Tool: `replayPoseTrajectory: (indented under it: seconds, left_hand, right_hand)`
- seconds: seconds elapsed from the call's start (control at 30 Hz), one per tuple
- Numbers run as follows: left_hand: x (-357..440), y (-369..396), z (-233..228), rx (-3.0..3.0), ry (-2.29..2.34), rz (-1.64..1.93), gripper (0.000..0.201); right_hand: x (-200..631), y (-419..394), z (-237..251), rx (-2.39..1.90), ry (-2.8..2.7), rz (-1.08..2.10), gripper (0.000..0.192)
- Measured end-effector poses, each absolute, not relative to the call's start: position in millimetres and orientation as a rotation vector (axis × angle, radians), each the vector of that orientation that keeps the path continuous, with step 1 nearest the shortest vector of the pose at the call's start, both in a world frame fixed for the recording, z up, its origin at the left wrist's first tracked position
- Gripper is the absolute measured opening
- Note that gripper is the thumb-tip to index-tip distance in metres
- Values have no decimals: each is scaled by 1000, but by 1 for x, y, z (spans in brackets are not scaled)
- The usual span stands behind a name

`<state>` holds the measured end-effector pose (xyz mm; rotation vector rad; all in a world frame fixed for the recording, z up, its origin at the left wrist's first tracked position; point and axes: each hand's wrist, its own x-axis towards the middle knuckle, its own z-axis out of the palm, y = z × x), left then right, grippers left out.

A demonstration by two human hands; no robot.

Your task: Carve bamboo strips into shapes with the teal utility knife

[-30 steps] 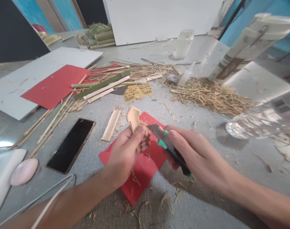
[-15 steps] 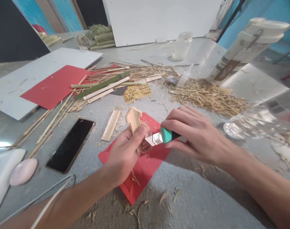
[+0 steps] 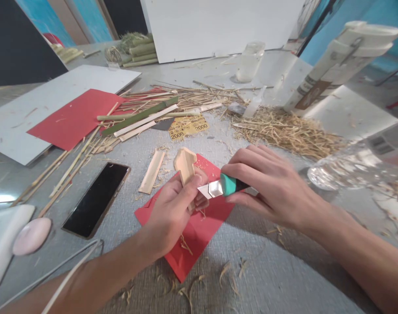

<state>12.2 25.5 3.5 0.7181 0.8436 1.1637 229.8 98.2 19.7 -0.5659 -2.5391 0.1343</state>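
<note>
My left hand is closed around a pale carved piece of bamboo or wood, whose broad angled head sticks up past my thumb. Closed on the handle of a utility knife with a green collar, my right hand points the blade leftward. The blade's tip lies close to my left thumb and the carved piece; whether it touches the piece I cannot tell. Under both hands is a red paper sheet sprinkled with shavings. A flat pale strip lies just left of the sheet.
A phone and a pink oval object lie left, near a white cable. Behind are bamboo strips, yellow sandpaper and a straw heap. At right are a clear bottle and a tall white container.
Almost nothing differs. The carved piece's head has turned very slightly in my left hand, while the knife stays in about the same place.
</note>
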Motion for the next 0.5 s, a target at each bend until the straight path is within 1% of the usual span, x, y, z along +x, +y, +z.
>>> replayPoseTrajectory:
  seconds: [0.17,0.5]
  left_hand:
    - [13,26,5,704,844,1171,36]
    - [13,25,5,701,827,1178,33]
  right_hand:
    - [230,97,20,-574,-2539,133,44]
    - [229,96,20,-575,-2514,107,41]
